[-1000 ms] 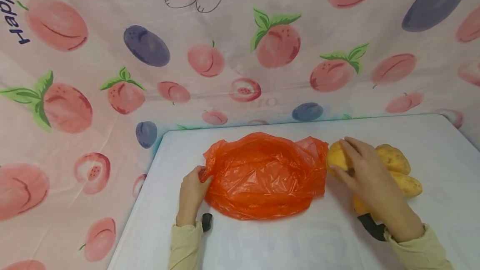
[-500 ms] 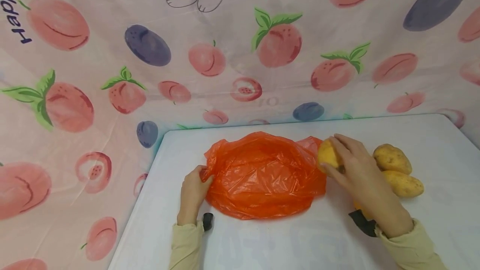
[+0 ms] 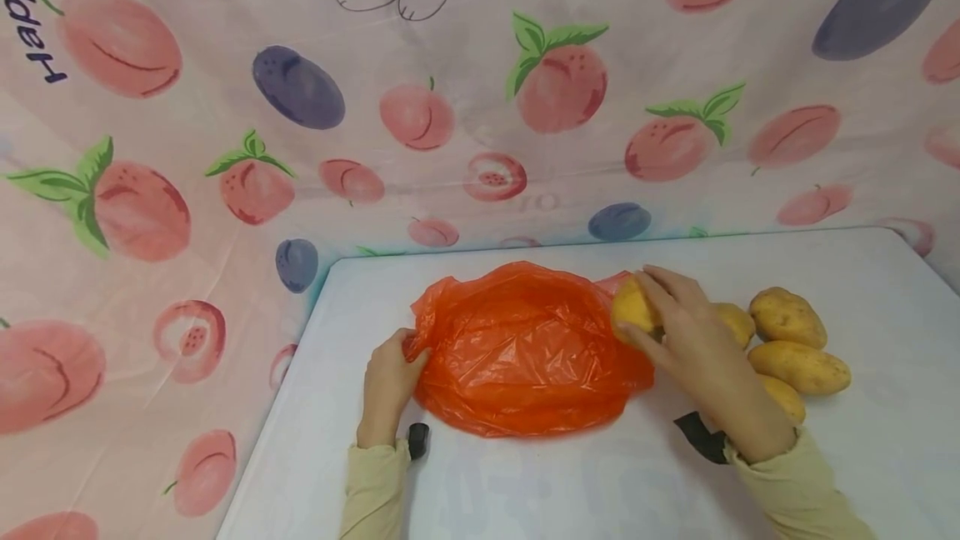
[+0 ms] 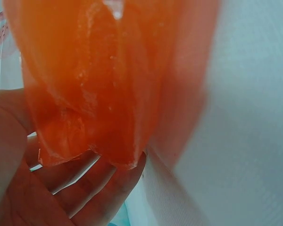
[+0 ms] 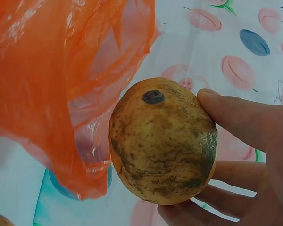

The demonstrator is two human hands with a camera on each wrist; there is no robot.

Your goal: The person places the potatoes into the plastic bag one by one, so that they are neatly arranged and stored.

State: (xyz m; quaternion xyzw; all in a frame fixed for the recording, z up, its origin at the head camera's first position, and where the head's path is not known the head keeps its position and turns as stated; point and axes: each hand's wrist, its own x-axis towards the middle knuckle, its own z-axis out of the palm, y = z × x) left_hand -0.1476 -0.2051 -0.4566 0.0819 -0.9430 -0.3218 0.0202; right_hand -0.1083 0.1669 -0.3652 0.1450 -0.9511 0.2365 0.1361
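An orange-red plastic bag [image 3: 525,357] lies spread on the white table with its mouth gaping. My left hand [image 3: 388,382] grips the bag's left edge; the left wrist view has the thin plastic [image 4: 99,94] between thumb and fingers. My right hand [image 3: 693,344] holds a round yellow fruit [image 5: 162,146] at the bag's right edge. Brown blemishes and a dark stem scar mark its skin in the right wrist view. Two potatoes [image 3: 787,318] lie right of this hand. Two more yellow, rounded items [image 3: 733,323] are partly hidden by the right hand and forearm.
The white table [image 3: 555,490] runs back to a pink fruit-print cloth [image 3: 465,90] that hangs behind it and on the left. A small black object [image 3: 418,441] sits by my left wrist, and a black piece [image 3: 703,438] is by the right.
My right hand has moved left with the yellow fruit, from beside the other produce to over the bag's right edge. The left hand keeps its grip on the bag.
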